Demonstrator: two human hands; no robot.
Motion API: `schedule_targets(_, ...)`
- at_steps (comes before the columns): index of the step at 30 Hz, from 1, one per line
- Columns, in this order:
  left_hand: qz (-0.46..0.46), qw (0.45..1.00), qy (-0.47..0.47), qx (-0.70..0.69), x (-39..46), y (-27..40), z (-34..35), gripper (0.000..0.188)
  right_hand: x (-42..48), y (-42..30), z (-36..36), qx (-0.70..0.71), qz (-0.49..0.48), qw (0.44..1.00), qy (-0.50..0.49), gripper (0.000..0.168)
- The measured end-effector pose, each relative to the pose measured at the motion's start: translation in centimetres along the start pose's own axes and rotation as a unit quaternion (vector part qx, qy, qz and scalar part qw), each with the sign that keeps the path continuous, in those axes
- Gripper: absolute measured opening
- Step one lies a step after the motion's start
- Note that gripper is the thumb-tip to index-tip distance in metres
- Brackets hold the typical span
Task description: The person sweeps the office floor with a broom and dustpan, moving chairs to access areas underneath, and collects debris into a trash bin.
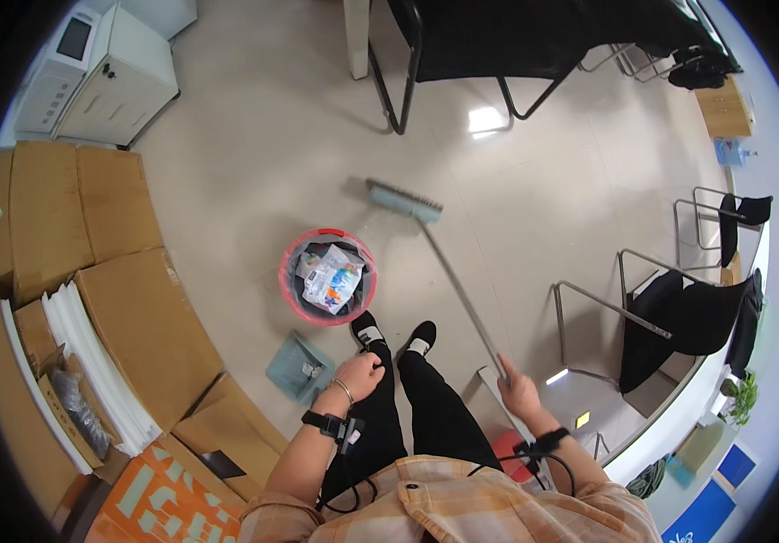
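Observation:
My right hand (520, 395) grips the grey pole of a broom (461, 288). Its pale blue head (406, 202) with dark bristles points away from me; whether it touches the floor is unclear. My left hand (360, 375) has curled fingers in front of my left leg, and what lies inside them is hidden. Just beyond that wrist, partly covered by it, is a blue-grey plastic dustpan (291, 372) with a small scrap in it. Ahead of my left shoe stands a red-rimmed waste bin (288, 298), lined with a bag and holding a crumpled printed plastic bag (334, 279).
Cardboard boxes (152, 332) and white foam pieces (91, 366) line the left side. A white cabinet (121, 88) stands at far left. Black chairs (661, 326) with metal frames sit along the right desk; a larger black chair (498, 41) is ahead.

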State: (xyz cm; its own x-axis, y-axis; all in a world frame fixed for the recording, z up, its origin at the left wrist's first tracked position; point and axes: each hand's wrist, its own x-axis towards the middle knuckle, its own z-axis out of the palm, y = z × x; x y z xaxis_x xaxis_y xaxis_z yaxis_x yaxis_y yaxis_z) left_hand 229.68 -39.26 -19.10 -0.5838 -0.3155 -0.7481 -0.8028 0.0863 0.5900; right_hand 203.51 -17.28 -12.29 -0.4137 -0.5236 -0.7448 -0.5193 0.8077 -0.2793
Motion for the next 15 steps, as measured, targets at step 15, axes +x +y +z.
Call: schedule_targets(15,0.011,0.999,-0.011,0.029,1.7,-2.4,2.0,0.024,-9.9,2.3,4.8,0.074,0.075,0.991,-0.077,0.059)
